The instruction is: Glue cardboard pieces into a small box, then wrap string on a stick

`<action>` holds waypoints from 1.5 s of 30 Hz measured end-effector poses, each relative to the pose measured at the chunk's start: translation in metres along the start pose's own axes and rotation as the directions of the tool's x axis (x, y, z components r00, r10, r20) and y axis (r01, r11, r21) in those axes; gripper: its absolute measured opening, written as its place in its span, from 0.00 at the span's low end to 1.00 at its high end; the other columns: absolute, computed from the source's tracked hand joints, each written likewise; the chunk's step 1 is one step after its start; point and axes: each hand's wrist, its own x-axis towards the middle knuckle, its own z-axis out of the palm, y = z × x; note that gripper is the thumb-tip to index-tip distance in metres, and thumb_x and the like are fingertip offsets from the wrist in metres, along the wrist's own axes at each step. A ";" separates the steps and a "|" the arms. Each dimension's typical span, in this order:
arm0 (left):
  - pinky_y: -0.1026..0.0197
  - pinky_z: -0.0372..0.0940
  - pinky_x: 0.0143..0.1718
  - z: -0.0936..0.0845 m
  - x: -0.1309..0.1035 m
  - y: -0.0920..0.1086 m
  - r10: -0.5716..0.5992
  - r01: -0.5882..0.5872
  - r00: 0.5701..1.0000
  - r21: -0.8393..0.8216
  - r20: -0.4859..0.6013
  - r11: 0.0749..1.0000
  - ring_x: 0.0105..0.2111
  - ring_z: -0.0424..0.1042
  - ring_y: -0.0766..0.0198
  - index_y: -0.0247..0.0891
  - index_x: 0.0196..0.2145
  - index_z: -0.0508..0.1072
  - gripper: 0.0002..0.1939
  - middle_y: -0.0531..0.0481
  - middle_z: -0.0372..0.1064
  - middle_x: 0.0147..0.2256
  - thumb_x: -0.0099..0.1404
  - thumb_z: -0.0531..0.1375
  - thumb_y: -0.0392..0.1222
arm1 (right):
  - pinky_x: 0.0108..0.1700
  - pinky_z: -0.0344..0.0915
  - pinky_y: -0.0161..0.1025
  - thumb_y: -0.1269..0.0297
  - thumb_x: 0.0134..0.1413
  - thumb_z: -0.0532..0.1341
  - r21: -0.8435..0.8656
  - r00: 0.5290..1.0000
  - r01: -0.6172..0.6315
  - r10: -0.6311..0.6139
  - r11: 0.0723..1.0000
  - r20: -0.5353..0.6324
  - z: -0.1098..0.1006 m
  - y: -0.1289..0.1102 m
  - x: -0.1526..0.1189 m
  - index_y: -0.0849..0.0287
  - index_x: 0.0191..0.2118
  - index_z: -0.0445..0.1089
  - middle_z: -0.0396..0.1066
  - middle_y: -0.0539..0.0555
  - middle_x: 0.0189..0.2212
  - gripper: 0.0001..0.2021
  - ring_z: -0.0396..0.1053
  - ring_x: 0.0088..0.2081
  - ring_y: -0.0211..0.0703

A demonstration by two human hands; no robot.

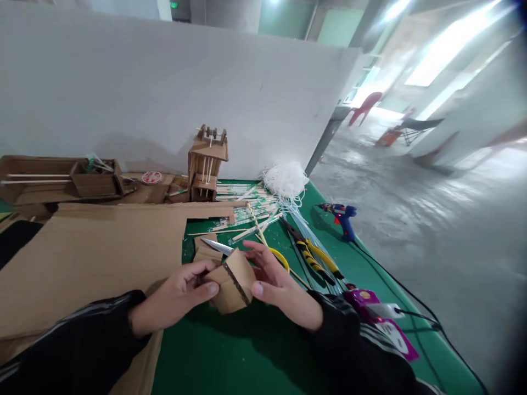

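A small folded cardboard piece [230,285] with a dark edge line is held between both hands above the green table. My left hand [177,296] grips its left side, thumb on the front face. My right hand [280,285] holds its right side with thumb and fingers. Just beyond it lie scissors, with a pointed blade [216,246] and a yellow handle [280,260] partly behind my right hand. Another small cardboard piece [206,251] rests under the blade.
A large cardboard sheet [123,247] covers the left. Pliers [310,255], a blue glue gun [341,214] and a power strip [382,321] lie right. Behind are a cardboard tower [203,159], wooden sticks [230,192], white string [285,178] and a cardboard box [96,178].
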 end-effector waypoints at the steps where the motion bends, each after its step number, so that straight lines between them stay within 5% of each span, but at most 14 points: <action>1: 0.62 0.65 0.37 -0.001 0.001 0.001 -0.010 0.010 1.000 -0.026 -0.006 1.000 0.39 0.68 0.60 0.38 0.43 0.72 0.19 0.48 0.68 0.39 0.64 0.61 0.56 | 0.52 0.65 0.45 0.49 0.48 0.69 -0.003 0.999 0.014 -0.014 1.000 0.038 0.000 0.000 0.000 0.50 0.64 0.47 0.55 0.60 0.60 0.42 0.66 0.52 0.47; 5: 0.58 0.64 0.45 -0.003 0.001 0.003 -0.022 0.019 0.999 -0.108 -0.024 0.994 0.44 0.68 0.58 0.40 0.47 0.72 0.19 0.47 0.69 0.44 0.63 0.63 0.54 | 0.57 0.62 0.48 0.60 0.46 0.71 -0.181 0.990 0.040 -0.014 0.983 0.142 -0.002 -0.004 -0.003 0.50 0.68 0.37 0.58 0.62 0.60 0.51 0.65 0.56 0.49; 10: 0.56 0.63 0.46 -0.002 -0.002 0.002 -0.072 0.076 0.997 -0.144 0.033 0.987 0.44 0.68 0.55 0.39 0.47 0.73 0.21 0.46 0.70 0.42 0.62 0.63 0.55 | 0.61 0.57 0.50 0.63 0.42 0.73 -0.380 0.987 0.134 -0.088 0.915 0.135 -0.001 -0.002 -0.004 0.50 0.68 0.44 0.45 0.61 0.67 0.51 0.56 0.63 0.54; 15: 0.60 0.65 0.38 -0.002 -0.002 -0.003 -0.060 0.061 0.997 -0.031 0.041 0.998 0.37 0.67 0.60 0.39 0.40 0.74 0.20 0.49 0.67 0.37 0.62 0.62 0.58 | 0.63 0.55 0.47 0.65 0.44 0.72 -0.406 0.973 0.208 -0.148 0.890 0.175 0.002 0.001 -0.002 0.52 0.64 0.54 0.54 0.59 0.62 0.42 0.57 0.62 0.50; 20: 0.63 0.65 0.33 -0.001 -0.002 -0.003 -0.060 0.063 0.997 -0.046 0.055 0.997 0.34 0.65 0.63 0.40 0.45 0.73 0.21 0.50 0.67 0.36 0.63 0.61 0.58 | 0.62 0.55 0.47 0.62 0.42 0.73 -0.485 0.969 0.244 -0.191 0.840 0.157 0.001 -0.003 -0.002 0.53 0.62 0.58 0.59 0.58 0.59 0.40 0.59 0.60 0.50; 45: 0.68 0.64 0.24 0.000 -0.001 -0.015 -0.131 0.132 0.990 0.022 -0.048 0.991 0.31 0.64 0.65 0.38 0.49 0.70 0.25 0.49 0.66 0.35 0.63 0.60 0.60 | 0.62 0.56 0.45 0.57 0.41 0.74 -0.570 0.973 0.231 -0.184 0.789 0.140 -0.002 0.000 0.001 0.55 0.62 0.60 0.60 0.58 0.58 0.41 0.59 0.59 0.49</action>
